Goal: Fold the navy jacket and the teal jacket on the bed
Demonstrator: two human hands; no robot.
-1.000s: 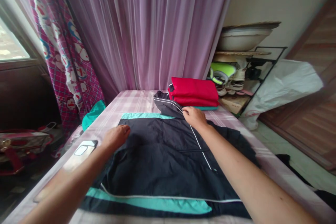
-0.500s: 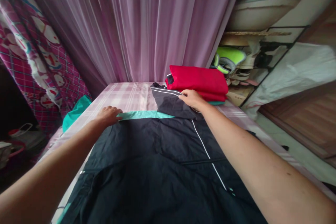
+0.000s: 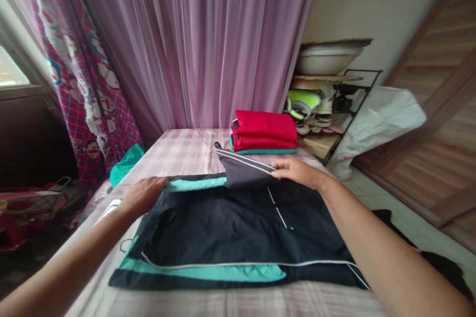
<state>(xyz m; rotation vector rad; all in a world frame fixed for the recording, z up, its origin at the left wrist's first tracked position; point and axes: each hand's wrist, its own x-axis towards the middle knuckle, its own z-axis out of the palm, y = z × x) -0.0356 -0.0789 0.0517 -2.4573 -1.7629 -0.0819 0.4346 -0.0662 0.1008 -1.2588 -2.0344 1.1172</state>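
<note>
A dark navy jacket (image 3: 223, 228) with turquoise panels and white piping lies spread across a plaid-covered surface, its near edge roughly level. My left hand (image 3: 147, 194) is closed on the far left corner, where a turquoise strip shows along the edge. Between the thumb and fingers of my right hand (image 3: 299, 172) is the edge of a grey, white-striped part (image 3: 247, 166) of the jacket, which stands up slightly and points to the far left. My fingertips partly hide the cloth they hold.
Folded red clothes (image 3: 266, 131) are stacked at the far end, with turquoise cloth under them. A turquoise cloth (image 3: 126, 163) sits at the left edge. Purple curtains (image 3: 208, 44) hang behind. At the right stand a rack (image 3: 351, 91) with shoes and a basin, and a white bag (image 3: 386, 119).
The camera view has shifted, and the jacket's near edge with its turquoise panel now shows. Both hands sit lower in the picture, still at the far edge, the right one further right.
</note>
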